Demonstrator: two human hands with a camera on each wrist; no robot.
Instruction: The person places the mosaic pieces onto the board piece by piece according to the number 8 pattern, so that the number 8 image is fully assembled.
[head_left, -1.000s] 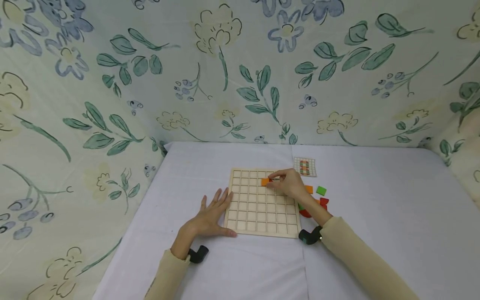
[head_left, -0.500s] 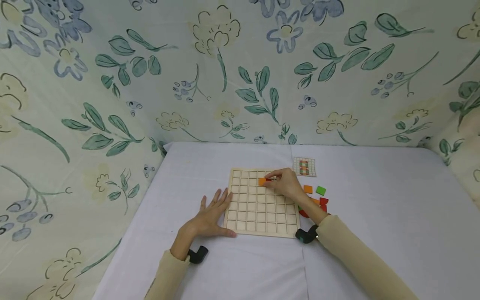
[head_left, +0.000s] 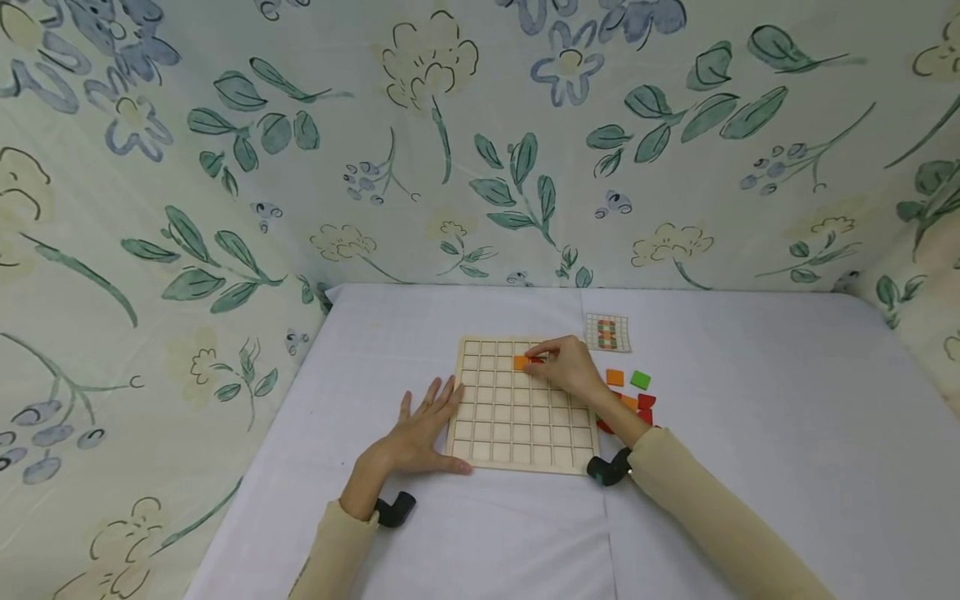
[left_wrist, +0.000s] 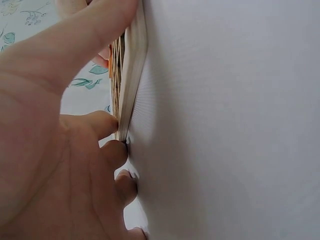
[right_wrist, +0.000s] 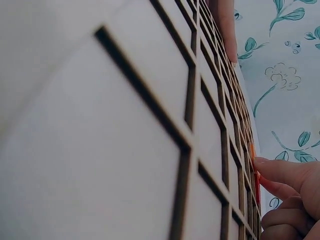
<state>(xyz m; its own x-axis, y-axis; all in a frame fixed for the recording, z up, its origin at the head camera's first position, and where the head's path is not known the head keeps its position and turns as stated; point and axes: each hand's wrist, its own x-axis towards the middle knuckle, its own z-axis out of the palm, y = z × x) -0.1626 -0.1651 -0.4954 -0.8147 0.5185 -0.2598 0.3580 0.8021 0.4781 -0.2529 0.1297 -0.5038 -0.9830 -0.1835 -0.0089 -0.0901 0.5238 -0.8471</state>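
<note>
A pale wooden grid board (head_left: 521, 433) lies on the table before me. My right hand (head_left: 567, 367) is over its far rows, thumb and fingertips pinching a small orange square tile (head_left: 521, 362). A red piece (head_left: 537, 360) shows beside the tile, partly covered by the fingers; the right wrist view also has this red piece (right_wrist: 257, 190) in the grid. Spread out at the board's left edge is my left hand (head_left: 416, 437). In the left wrist view its thumb and a fingertip touch the board's side (left_wrist: 132, 70).
Right of the board lie an orange square (head_left: 615, 377), a green tile (head_left: 641, 380) and several red and orange pieces (head_left: 647, 402), partly behind the right forearm. A small pattern card (head_left: 607, 332) lies behind them. Floral cloth (head_left: 450, 208) hangs beyond the white-covered table (head_left: 750, 400).
My right hand has slid a little to the left along the far rows with the orange tile. The left hand has stayed in place at the board's edge.
</note>
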